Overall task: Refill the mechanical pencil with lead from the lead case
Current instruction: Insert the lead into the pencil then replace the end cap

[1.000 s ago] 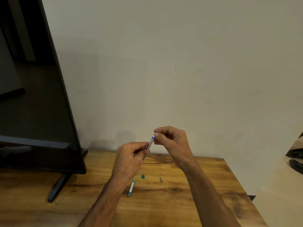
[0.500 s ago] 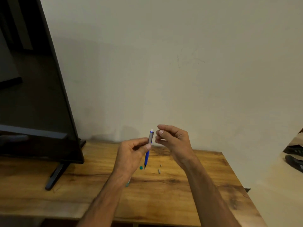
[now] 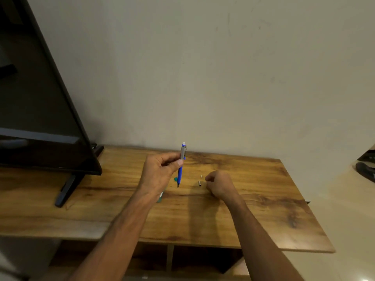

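Note:
My left hand (image 3: 160, 173) holds a blue and grey mechanical pencil (image 3: 181, 165) upright above the wooden table (image 3: 263, 199), tip pointing down and white end up. My right hand (image 3: 220, 186) rests low on the table to the right of the pencil, fingers curled; I cannot tell whether it holds anything. Just left of its fingers lie a small metal cap (image 3: 199, 183) and a tinier piece (image 3: 201, 176). A teal cap (image 3: 175, 179) lies behind the pencil. The teal lead case (image 3: 160, 196) peeks out from under my left wrist, mostly hidden.
A black TV (image 3: 40, 118) on a stand (image 3: 67, 189) fills the left side of the table. A plain wall rises behind. The table's front edge has open shelf compartments (image 3: 203, 258) below. Dark objects (image 3: 365, 171) lie on the floor at far right.
My right hand has let go of the pencil's top and dropped to the table beside the small metal parts. My left hand has turned the pencil upright. The view has tilted down.

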